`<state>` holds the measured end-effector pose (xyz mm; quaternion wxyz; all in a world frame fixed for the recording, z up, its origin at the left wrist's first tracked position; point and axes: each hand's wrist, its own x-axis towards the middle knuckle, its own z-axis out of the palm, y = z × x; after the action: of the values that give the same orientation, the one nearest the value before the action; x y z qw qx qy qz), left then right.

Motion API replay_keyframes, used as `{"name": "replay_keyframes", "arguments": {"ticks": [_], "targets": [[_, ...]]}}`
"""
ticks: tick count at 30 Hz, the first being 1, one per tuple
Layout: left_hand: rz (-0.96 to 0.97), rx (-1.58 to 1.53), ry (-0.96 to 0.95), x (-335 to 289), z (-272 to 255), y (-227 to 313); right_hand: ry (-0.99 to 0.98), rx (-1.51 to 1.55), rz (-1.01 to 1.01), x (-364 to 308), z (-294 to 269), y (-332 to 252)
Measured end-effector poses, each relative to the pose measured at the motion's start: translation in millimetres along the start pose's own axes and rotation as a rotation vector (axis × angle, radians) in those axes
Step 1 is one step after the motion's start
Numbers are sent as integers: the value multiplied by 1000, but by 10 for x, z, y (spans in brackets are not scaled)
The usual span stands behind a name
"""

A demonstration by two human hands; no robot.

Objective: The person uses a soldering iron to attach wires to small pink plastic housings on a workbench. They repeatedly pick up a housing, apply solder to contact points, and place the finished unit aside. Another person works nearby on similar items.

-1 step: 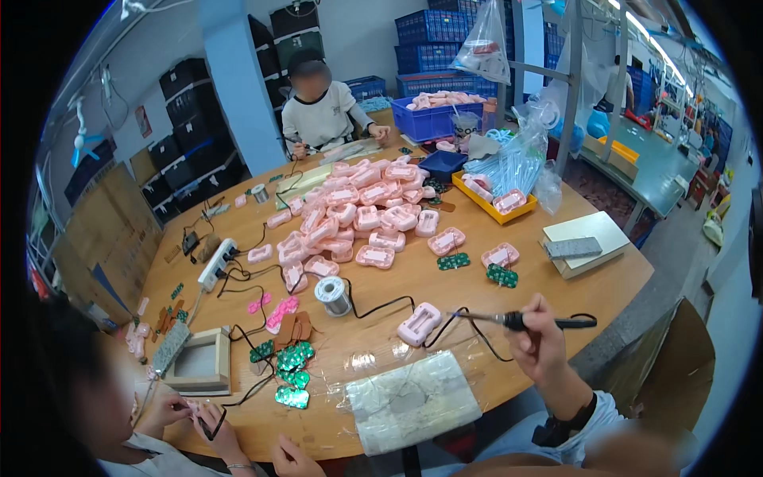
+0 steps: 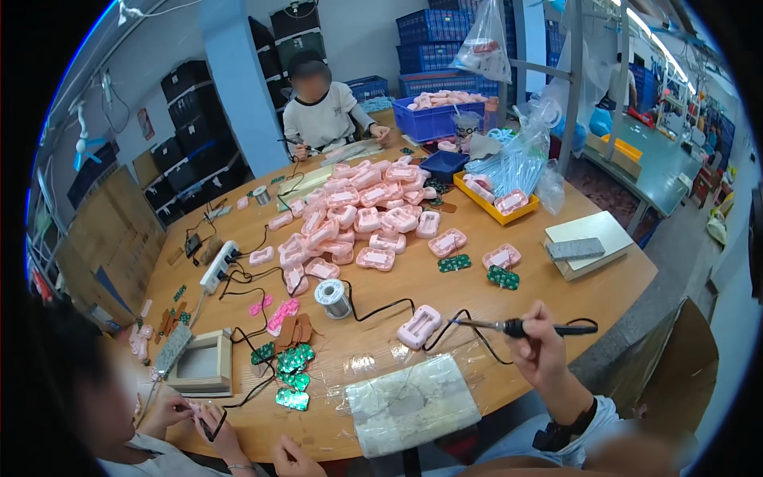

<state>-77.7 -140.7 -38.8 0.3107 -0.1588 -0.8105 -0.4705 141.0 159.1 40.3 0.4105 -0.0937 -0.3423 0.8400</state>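
My right hand is wrapped around the dark handle of a soldering iron, its thin metal tip pointing left. Just beyond that tip, a pink plastic housing with a rectangular opening lies alone on the table. Near the lower edge, my left hand is partly in view, fingers a little apart and holding nothing visible. Between my hands sits a pale flat block wrapped in clear plastic. A spool of solder wire stands left of the housing. Green circuit boards are heaped left of the block.
A big pile of pink housings covers the table's middle. Black cords and a white power strip lie to the left. A yellow tray and a box stand right. One co-worker works close at left, another across the table.
The view has shifted very slightly. My right hand and the soldering iron sit a touch lower; both hands otherwise keep their pose.
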Motion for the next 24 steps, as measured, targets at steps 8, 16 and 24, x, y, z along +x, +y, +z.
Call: {"name": "replay_keyframes", "arguments": {"ticks": [8,16,24], "targets": [[510,-85,-530,582,1440,1023,167,-91,-46,-82,-633,106],[773,419,-769,967,3475,1077,205,-142,71,-145,-716,14],[801,267,-783,944,3544,933,216,-168,31,-51,-714,-24]]}}
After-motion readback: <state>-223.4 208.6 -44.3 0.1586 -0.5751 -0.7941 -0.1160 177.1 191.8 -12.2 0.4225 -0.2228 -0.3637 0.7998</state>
